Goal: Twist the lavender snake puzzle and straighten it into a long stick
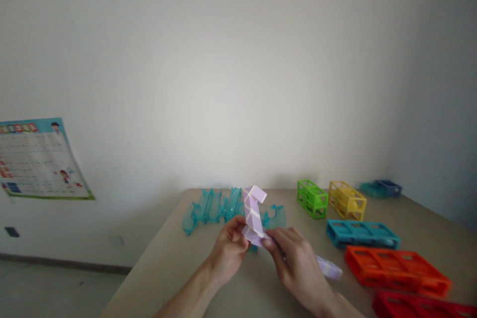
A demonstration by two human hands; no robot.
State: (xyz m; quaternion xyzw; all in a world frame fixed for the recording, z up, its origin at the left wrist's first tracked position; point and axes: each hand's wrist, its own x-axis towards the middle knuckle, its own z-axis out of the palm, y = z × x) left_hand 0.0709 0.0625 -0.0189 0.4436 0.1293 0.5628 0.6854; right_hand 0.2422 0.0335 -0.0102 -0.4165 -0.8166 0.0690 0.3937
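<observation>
Both of my hands hold a lilac and white snake puzzle above the beige table. My left hand grips its lower end from the left. My right hand pinches the same stretch from the right. One end of the puzzle stands upright between my hands, bent at the top; its other end trails out past my right hand onto the table. A translucent teal snake puzzle lies just behind my hands.
Open plastic frame blocks lie along the table's right side: green, yellow, teal, orange, red and dark blue at the far corner. A poster hangs on the wall at left.
</observation>
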